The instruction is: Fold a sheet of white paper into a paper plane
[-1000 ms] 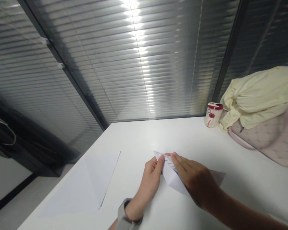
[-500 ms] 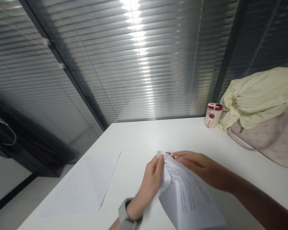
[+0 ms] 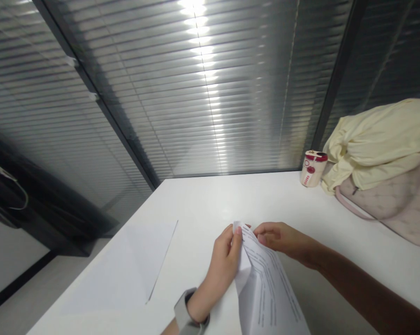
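Gripping folded paper (image 3: 269,288) | left hand (image 3: 224,265), right hand (image 3: 283,239) | flat sheet (image 3: 126,274) beside | handbag (image 3: 398,209) beyond

This is an office: glass partitions with built-in slatted blinds (image 3: 210,93) are rising behind the white desk (image 3: 210,200), and a quilted pink handbag (image 3: 388,204) is sitting on its far right corner.

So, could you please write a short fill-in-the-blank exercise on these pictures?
The watch is on the person's ____ wrist. The left hand pinches the top of a folded sheet printed with lines of ____. A plain sheet lies on the white table, to the ____ of the left hand. The tumbler stands beside a pale yellow cloth resting on a quilted pink ____.

Missing words: left; text; left; bag.
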`<state>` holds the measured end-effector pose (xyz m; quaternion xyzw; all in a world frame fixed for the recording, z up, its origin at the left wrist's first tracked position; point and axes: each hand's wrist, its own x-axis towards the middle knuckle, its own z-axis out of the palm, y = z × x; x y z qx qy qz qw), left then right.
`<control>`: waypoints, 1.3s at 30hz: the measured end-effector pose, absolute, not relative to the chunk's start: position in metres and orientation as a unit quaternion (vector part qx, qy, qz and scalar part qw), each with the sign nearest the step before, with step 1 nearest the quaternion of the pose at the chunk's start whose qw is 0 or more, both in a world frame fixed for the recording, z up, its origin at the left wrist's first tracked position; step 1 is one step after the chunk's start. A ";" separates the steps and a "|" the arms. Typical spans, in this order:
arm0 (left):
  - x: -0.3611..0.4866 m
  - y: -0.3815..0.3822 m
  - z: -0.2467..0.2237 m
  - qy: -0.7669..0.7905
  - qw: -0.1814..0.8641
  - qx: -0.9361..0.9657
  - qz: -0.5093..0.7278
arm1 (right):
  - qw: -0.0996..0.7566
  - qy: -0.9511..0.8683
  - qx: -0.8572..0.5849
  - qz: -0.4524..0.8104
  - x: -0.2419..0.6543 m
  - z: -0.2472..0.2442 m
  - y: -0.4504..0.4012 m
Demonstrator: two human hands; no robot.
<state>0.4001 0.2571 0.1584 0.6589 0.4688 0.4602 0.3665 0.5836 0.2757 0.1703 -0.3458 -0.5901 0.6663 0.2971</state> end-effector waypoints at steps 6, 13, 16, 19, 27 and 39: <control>0.402 0.258 0.149 0.496 0.352 0.651 0.454 | 0.278 -0.584 -0.383 0.660 0.579 0.167 0.275; 0.404 0.260 0.149 0.495 0.415 0.604 0.467 | 0.302 -0.557 -0.380 0.674 0.571 0.151 0.274; 0.405 0.260 0.148 0.499 0.446 0.571 0.475 | 0.303 -0.563 -0.391 0.662 0.566 0.143 0.272; 0.405 0.261 0.147 0.498 0.464 0.547 0.487 | 0.313 -0.586 -0.397 0.634 0.561 0.136 0.271; 0.405 0.259 0.152 0.456 0.493 0.543 0.505 | 0.298 -0.655 -0.403 0.565 0.561 0.134 0.272; 0.395 0.259 0.164 0.451 0.479 0.572 0.490 | 0.272 -0.664 -0.417 0.558 0.569 0.143 0.273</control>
